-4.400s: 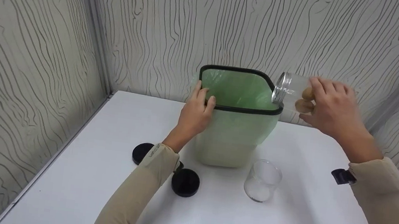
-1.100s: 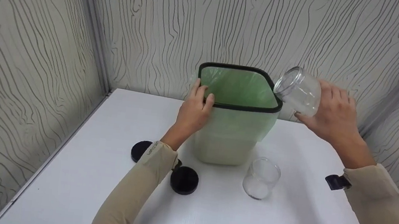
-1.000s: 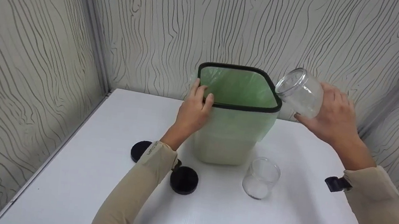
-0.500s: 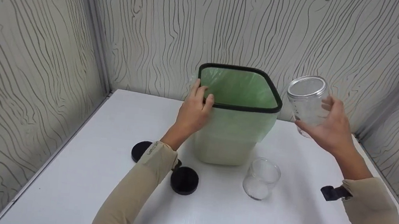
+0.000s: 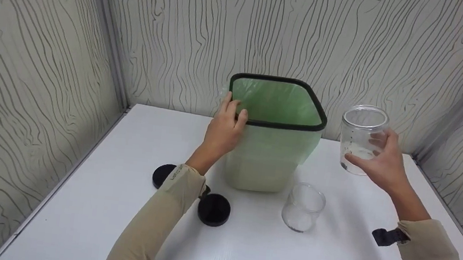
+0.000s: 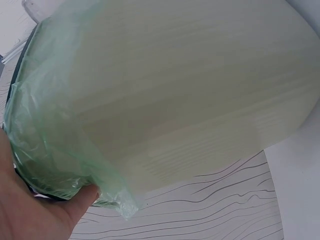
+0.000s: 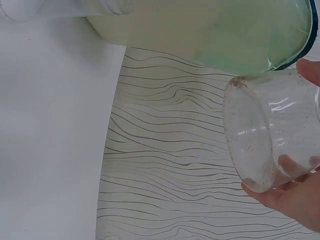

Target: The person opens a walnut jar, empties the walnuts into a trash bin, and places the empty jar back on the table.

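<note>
My left hand (image 5: 226, 129) grips the black rim of a pale trash bin (image 5: 261, 172) lined with a green plastic bag (image 5: 275, 144). In the left wrist view the thumb (image 6: 82, 200) presses the bag's gathered edge on the outside. To the right of the bin, my right hand (image 5: 384, 162) holds a clear jar (image 5: 359, 138) around its side. That jar is upright and lidless, above the table's right rear part. Brown crumbs cling to its base (image 7: 250, 135) in the right wrist view. The bottom of the bin's inside is hidden.
A second clear lidless jar (image 5: 303, 208) stands on the white table (image 5: 260, 255) in front of the bin. Two black round lids (image 5: 213, 210) lie at the left, one partly hidden by the left sleeve (image 5: 160, 218). Wood-patterned walls (image 5: 181, 32) enclose the back and sides.
Earlier the right hand tilted the jar at the bin's right rim with round brown things inside; those are gone from it. The jar has turned upright and moved right and down. The left hand stays.
</note>
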